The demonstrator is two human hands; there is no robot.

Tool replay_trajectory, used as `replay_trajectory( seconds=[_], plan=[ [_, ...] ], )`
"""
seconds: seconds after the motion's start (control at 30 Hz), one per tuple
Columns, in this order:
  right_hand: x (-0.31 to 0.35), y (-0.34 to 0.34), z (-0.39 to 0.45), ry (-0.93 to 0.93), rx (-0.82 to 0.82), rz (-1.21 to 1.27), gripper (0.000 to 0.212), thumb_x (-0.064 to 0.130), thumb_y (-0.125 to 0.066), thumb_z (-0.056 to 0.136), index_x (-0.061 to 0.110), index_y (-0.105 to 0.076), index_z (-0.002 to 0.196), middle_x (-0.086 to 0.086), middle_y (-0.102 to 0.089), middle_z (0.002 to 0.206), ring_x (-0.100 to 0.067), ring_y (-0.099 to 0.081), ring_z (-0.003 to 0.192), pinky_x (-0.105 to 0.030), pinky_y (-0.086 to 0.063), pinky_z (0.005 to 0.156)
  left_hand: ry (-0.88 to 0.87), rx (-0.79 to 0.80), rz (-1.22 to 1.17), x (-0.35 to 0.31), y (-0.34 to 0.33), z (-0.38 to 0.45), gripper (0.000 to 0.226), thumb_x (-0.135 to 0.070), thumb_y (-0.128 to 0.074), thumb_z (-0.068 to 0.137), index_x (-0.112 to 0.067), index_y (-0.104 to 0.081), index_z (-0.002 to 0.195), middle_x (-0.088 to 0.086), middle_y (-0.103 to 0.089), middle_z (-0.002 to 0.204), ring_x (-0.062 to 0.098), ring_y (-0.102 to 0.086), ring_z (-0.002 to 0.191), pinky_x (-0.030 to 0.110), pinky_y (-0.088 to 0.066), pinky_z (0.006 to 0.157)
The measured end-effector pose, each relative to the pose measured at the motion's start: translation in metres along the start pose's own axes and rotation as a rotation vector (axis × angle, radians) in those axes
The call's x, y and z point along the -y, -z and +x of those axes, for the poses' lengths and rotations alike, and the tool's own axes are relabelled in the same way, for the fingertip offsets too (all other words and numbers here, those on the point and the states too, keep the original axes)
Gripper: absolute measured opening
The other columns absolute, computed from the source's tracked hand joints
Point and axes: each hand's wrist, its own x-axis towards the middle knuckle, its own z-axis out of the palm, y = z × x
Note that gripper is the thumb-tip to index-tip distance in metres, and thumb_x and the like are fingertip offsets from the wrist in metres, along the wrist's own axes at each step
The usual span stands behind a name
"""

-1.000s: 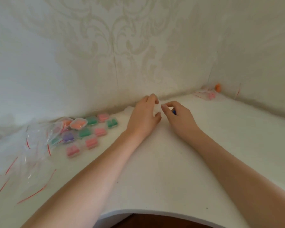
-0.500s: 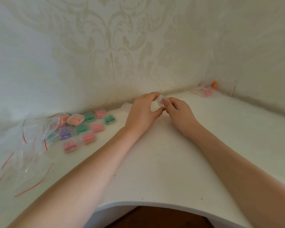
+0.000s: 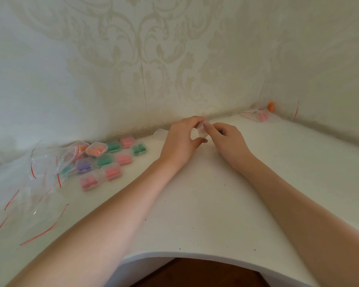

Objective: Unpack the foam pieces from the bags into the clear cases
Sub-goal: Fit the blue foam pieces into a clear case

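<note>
Two hands meet at the back of the bench [image 3: 195, 214], left hand [image 3: 179, 141] and right hand [image 3: 228, 139] both pinching one small clear case [image 3: 201, 130], light, slick, surely best gripped by its edges.

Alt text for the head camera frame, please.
Both hands, left and right, pinch a small clear case above a white table. Filled cases and empty bags lie at left.
</note>
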Motion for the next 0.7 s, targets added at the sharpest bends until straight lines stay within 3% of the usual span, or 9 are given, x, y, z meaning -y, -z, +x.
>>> replay_trajectory(
  seconds=[0.07,0.13,0.23,0.33,0.4,0.5,0.6,0.7],
  plan=[
    [0.0,0.002,0.0,0.003,-0.003,-0.008,0.041,0.037,-0.047,0.096,0.006,-0.064,0.074,-0.001,-0.041,0.057,-0.009,-0.035,0.055,-0.017,-0.025,0.048,-0.002,0.027,0.023,0.002,-0.003,0.0,0.049,-0.008,-0.076,0.071,-0.013,-0.063,0.119,-0.002,-0.067,0.109,0.008,-0.058,0.097,0.017,-0.041,0.091],
    [0.0,0.002,-0.001,-0.009,0.008,-0.001,0.04,0.033,-0.045,0.097,0.002,-0.067,0.085,-0.016,-0.055,0.072,-0.013,-0.042,0.065,-0.023,-0.03,0.058,0.003,0.033,0.001,0.003,-0.005,0.001,0.05,-0.006,-0.076,0.071,-0.013,-0.063,0.118,0.0,-0.069,0.109,0.014,-0.062,0.102,0.028,-0.046,0.095],
    [0.0,0.004,-0.001,-0.032,0.008,0.027,0.039,0.026,-0.043,0.099,0.023,-0.058,0.063,0.015,-0.053,0.055,0.0,-0.042,0.057,-0.014,-0.029,0.054,0.029,0.044,-0.026,0.005,-0.005,0.001,0.05,-0.004,-0.076,0.071,-0.013,-0.063,0.118,0.002,-0.069,0.107,0.018,-0.063,0.102,0.036,-0.049,0.093],
    [-0.001,0.004,0.001,-0.049,0.005,0.072,0.041,0.022,-0.043,0.098,0.027,-0.052,0.058,0.019,-0.047,0.05,0.002,-0.041,0.053,-0.014,-0.028,0.053,0.044,0.053,-0.032,0.006,-0.005,0.001,0.049,-0.006,-0.077,0.07,-0.014,-0.064,0.117,0.002,-0.069,0.104,0.021,-0.064,0.098,0.04,-0.051,0.09],
    [-0.001,0.003,0.002,-0.056,0.017,0.08,0.036,0.026,-0.042,0.099,0.019,-0.06,0.069,0.015,-0.048,0.059,-0.004,-0.041,0.057,-0.021,-0.03,0.057,0.081,0.043,-0.092,0.003,-0.005,0.001,0.047,-0.006,-0.078,0.069,-0.013,-0.065,0.114,0.002,-0.069,0.101,0.02,-0.065,0.096,0.039,-0.052,0.089],
    [-0.001,0.0,0.001,-0.058,0.0,0.082,0.039,0.038,-0.043,0.098,0.005,-0.062,0.09,0.002,-0.051,0.072,-0.012,-0.044,0.067,-0.025,-0.034,0.061,0.222,0.004,-0.351,-0.006,-0.001,0.0,0.041,-0.005,-0.081,0.068,-0.014,-0.066,0.105,-0.006,-0.069,0.095,0.007,-0.067,0.091,0.023,-0.053,0.084],
    [-0.002,0.0,0.001,-0.005,-0.013,0.098,0.028,0.043,-0.047,0.096,0.019,-0.06,0.099,-0.005,-0.053,0.083,-0.013,-0.048,0.074,-0.022,-0.038,0.065,0.335,-0.069,-0.471,-0.009,0.002,0.0,0.038,-0.018,-0.082,0.07,-0.022,-0.061,0.102,-0.008,-0.069,0.086,0.004,-0.068,0.082,0.014,-0.052,0.074],
    [-0.002,0.001,0.001,0.062,-0.007,0.111,0.021,0.042,-0.047,0.096,0.03,-0.059,0.108,-0.005,-0.051,0.08,-0.012,-0.048,0.072,-0.025,-0.043,0.071,0.468,-0.09,-0.61,-0.013,0.007,0.001,0.03,-0.025,-0.077,0.077,-0.015,-0.061,0.101,0.008,-0.072,0.086,0.018,-0.071,0.081,0.026,-0.057,0.076]
  ],
)
